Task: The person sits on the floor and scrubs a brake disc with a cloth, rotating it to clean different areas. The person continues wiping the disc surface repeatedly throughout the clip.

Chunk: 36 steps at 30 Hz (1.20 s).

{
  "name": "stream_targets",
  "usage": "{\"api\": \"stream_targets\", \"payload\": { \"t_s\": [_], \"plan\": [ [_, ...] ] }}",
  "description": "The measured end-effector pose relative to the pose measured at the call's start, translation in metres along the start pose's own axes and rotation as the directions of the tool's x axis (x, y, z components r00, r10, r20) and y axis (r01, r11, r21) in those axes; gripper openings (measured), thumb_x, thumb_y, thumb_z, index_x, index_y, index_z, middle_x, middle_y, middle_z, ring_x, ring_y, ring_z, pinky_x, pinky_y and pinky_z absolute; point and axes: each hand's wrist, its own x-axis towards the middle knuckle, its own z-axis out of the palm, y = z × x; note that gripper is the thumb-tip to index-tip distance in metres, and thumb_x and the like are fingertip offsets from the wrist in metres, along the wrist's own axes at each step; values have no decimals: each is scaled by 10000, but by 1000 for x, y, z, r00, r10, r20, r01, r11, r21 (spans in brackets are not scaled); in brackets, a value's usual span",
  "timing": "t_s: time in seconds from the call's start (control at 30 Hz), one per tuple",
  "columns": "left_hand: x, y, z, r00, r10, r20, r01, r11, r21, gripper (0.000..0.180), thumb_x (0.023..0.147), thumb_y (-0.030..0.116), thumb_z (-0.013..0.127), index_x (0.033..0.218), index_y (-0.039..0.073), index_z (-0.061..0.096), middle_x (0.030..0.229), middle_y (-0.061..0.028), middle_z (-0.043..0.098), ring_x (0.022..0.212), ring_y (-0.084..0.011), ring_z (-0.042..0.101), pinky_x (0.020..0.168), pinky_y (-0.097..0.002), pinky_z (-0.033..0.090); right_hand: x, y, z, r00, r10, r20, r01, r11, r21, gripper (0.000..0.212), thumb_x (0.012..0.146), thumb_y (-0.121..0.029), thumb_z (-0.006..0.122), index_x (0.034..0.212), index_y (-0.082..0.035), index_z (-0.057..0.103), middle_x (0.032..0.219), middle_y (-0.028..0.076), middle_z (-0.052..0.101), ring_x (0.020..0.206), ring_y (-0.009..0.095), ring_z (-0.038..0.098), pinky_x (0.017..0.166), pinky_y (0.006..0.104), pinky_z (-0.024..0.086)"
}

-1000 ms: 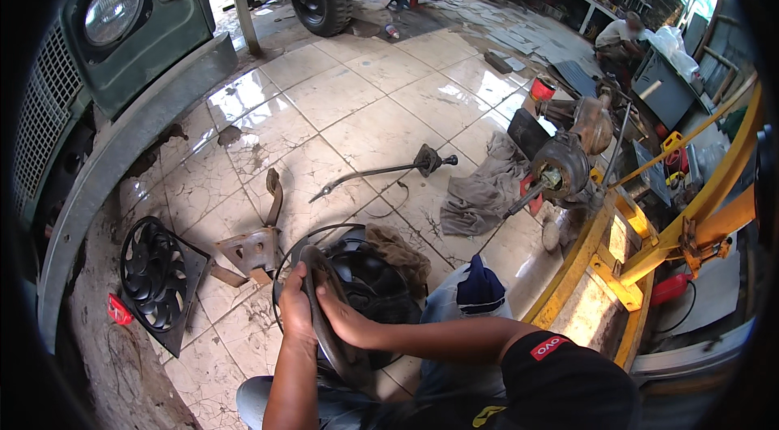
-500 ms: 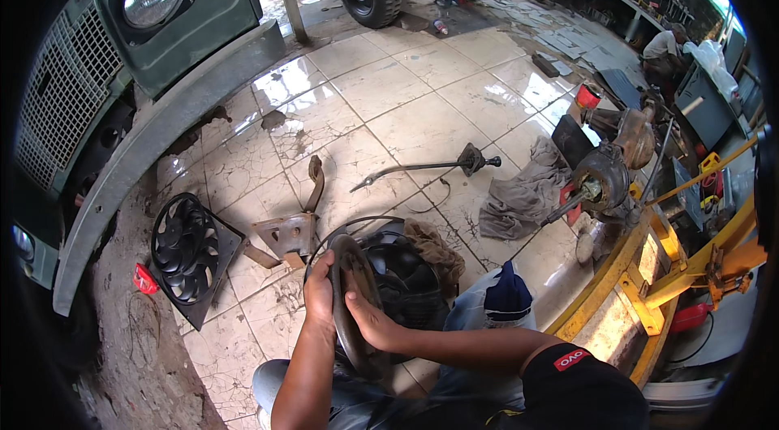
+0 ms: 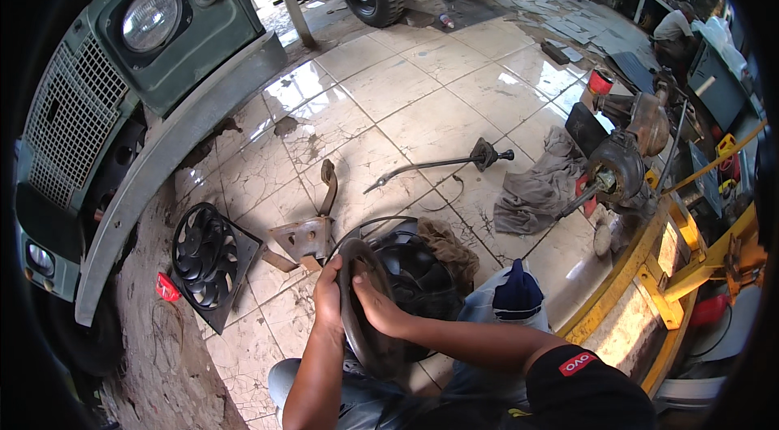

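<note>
A round, dark, dish-like part with a thick rim (image 3: 380, 355) stands on edge between my hands, above my lap. My left hand (image 3: 328, 294) is closed on its left rim, thumb toward the top. My right hand (image 3: 380, 305) presses against its inner right face, with the fingertips hidden inside the hollow. Just beyond it lies a black fan unit (image 3: 415, 264), partly covered by the part and my right hand. A brown cloth (image 3: 450, 249) is bunched against the fan's far right side.
On the tiled floor lie a second black fan (image 3: 204, 255), a rusty pedal bracket (image 3: 302, 237), a gear lever (image 3: 434, 162) and a grey rag (image 3: 531, 195). A greasy axle housing (image 3: 623, 166) and yellow frame (image 3: 649, 274) stand right. A vehicle's bumper (image 3: 182, 109) curves along the left.
The whole view has shifted a little, so the floor things sit slightly further right. Both hands keep hold of the round part, with only a slight shift.
</note>
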Motion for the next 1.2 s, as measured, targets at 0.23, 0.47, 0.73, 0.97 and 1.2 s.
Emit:
{"api": "stream_targets", "payload": {
  "t_s": [0.23, 0.47, 0.73, 0.97, 1.2],
  "plan": [
    [6, -2, -8, 1000, -5, 6, 5, 999, 39, 381, 930, 382, 517, 965, 21, 631, 790, -114, 655, 659, -236, 628, 636, -348, 549, -16, -3, 11, 994, -104, -27, 102, 994, -41, 777, 1029, -536, 160, 1506, 63, 26, 1582, 252, 11, 1477, 353, -60, 1196, 393, -6],
    [12, -6, -14, 999, 30, 36, -31, 999, 25, 312, 947, 312, 512, 971, 22, 623, 823, -97, 652, 717, -212, 622, 704, -335, 527, -16, -10, 8, 999, -34, -19, 34, 999, -26, 763, 1034, -523, 145, 1504, 66, 20, 1582, 254, 14, 1484, 319, -38, 1198, 373, 11],
    [-4, -10, 2, 995, 100, 11, -101, 995, 18, 323, 932, 321, 532, 992, 17, 619, 848, -112, 665, 738, -227, 637, 712, -344, 541, -7, -10, -1, 995, 87, -48, -90, 993, -71, 757, 1036, -517, 139, 1502, 72, 47, 1584, 244, 43, 1484, 324, -14, 1200, 368, 19],
    [-2, -2, -8, 998, 14, 59, -16, 999, 40, 309, 931, 302, 531, 991, 12, 619, 827, -112, 665, 722, -231, 638, 711, -352, 542, -17, 15, 5, 997, -81, 14, 82, 996, -37, 755, 1038, -511, 153, 1505, 66, 13, 1589, 230, -7, 1484, 302, -54, 1198, 354, 0],
    [0, -6, -3, 993, 96, 68, -97, 995, 18, 298, 941, 296, 508, 940, 20, 620, 799, -120, 663, 703, -236, 636, 689, -346, 542, -9, 11, 6, 998, -59, -2, 59, 998, 6, 729, 1046, -489, 151, 1507, 61, 23, 1592, 223, -12, 1484, 297, -60, 1198, 355, 5]
  ]
}}
